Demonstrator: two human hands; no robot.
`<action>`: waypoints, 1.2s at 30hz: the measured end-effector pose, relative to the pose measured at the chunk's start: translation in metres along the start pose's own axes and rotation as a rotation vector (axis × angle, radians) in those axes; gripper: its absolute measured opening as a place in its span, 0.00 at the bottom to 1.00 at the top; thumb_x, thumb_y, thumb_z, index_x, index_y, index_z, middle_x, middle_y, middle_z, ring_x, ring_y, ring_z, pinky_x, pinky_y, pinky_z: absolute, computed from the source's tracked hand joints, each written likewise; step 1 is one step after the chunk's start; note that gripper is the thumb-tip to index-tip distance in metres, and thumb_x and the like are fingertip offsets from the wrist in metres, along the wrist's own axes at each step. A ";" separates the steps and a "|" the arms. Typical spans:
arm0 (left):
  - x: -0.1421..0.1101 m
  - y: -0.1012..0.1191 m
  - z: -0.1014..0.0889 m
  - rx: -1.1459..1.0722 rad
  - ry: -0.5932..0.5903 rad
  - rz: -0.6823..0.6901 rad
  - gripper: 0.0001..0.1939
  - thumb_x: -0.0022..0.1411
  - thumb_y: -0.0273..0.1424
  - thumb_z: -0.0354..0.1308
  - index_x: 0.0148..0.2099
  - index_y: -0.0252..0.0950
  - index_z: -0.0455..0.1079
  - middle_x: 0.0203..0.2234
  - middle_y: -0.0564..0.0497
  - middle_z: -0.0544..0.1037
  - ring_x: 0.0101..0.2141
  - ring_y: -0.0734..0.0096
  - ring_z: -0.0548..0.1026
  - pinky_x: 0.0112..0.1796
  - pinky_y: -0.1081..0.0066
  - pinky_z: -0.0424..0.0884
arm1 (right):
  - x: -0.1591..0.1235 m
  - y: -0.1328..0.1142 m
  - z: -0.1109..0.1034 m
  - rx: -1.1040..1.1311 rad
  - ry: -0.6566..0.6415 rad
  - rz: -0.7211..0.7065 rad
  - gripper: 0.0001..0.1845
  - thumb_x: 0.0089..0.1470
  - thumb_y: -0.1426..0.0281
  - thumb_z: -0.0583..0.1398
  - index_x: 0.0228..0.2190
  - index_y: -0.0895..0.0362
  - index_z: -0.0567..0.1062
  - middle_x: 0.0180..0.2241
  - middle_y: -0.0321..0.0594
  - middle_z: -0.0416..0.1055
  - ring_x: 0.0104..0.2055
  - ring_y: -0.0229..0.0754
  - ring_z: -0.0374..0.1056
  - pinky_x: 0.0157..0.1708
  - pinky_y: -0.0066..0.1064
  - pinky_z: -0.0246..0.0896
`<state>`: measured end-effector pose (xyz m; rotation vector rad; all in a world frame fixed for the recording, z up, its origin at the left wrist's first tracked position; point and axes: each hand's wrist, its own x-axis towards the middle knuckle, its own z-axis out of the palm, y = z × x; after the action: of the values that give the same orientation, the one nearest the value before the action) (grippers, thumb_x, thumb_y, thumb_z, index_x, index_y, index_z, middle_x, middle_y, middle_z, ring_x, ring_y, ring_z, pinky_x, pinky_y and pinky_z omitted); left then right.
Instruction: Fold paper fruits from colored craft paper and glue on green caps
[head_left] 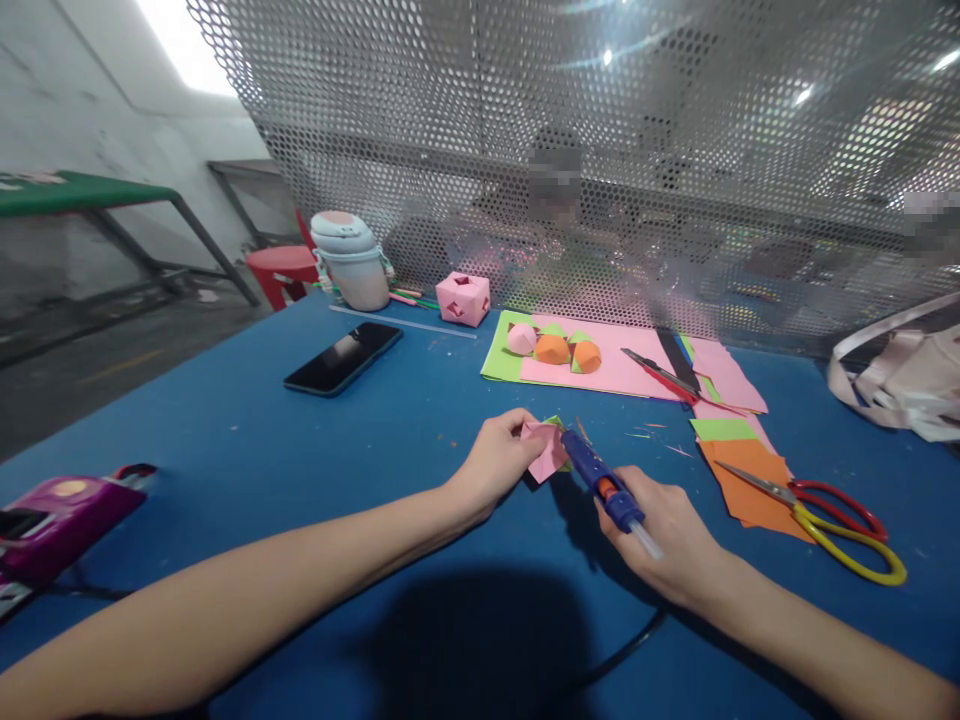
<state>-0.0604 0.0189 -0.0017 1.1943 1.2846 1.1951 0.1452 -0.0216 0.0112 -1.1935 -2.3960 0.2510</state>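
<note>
Between the fingers of my left hand (491,460) is a small folded paper piece (546,452), pink with some green at its top edge. My right hand (664,525) grips a blue glue gun (600,480), a clear glue stick jutting from its back end. The gun's nozzle is at the right side of the folded paper; whether it touches cannot be made out. Beyond my hands, pink and orange folded paper shapes (553,349) with green parts rest on stacked pink and green paper (622,365).
Scissors (817,505) with red and yellow handles lie over orange paper (739,470) at right. A red-handled cutter (660,375) lies on pink sheets. A phone (345,358), a pink paper box (463,299), a bottle (352,262) and a purple device (71,515) sit leftward. A perforated metal screen (450,130) stands behind.
</note>
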 end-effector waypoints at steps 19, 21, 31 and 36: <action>-0.004 0.000 0.002 -0.054 -0.026 -0.049 0.05 0.48 0.27 0.58 0.26 0.34 0.63 0.18 0.59 0.66 0.20 0.79 0.63 0.23 0.78 0.58 | -0.002 0.003 0.002 -0.025 0.000 -0.036 0.04 0.54 0.70 0.53 0.34 0.56 0.64 0.26 0.35 0.68 0.23 0.38 0.64 0.24 0.28 0.53; -0.004 0.000 0.002 -0.051 -0.032 -0.050 0.05 0.49 0.27 0.59 0.26 0.34 0.64 0.18 0.58 0.67 0.20 0.79 0.64 0.23 0.78 0.59 | -0.001 0.002 0.002 -0.017 0.004 -0.040 0.04 0.54 0.70 0.53 0.34 0.56 0.64 0.26 0.35 0.68 0.22 0.37 0.64 0.24 0.28 0.53; -0.003 0.001 0.002 -0.030 -0.047 -0.029 0.06 0.49 0.30 0.59 0.26 0.34 0.65 0.18 0.57 0.68 0.21 0.77 0.65 0.24 0.77 0.60 | 0.002 -0.002 0.001 0.087 -0.015 0.016 0.04 0.53 0.70 0.54 0.33 0.56 0.64 0.25 0.34 0.67 0.21 0.36 0.62 0.23 0.27 0.53; -0.002 0.000 0.001 -0.012 -0.043 0.001 0.06 0.48 0.30 0.58 0.26 0.34 0.65 0.18 0.58 0.67 0.21 0.77 0.64 0.24 0.77 0.59 | 0.002 -0.003 -0.001 0.130 -0.008 0.076 0.03 0.53 0.70 0.55 0.32 0.55 0.64 0.20 0.30 0.64 0.17 0.34 0.58 0.21 0.26 0.49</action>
<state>-0.0593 0.0164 -0.0020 1.2058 1.2439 1.1703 0.1429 -0.0217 0.0138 -1.2259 -2.3052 0.4300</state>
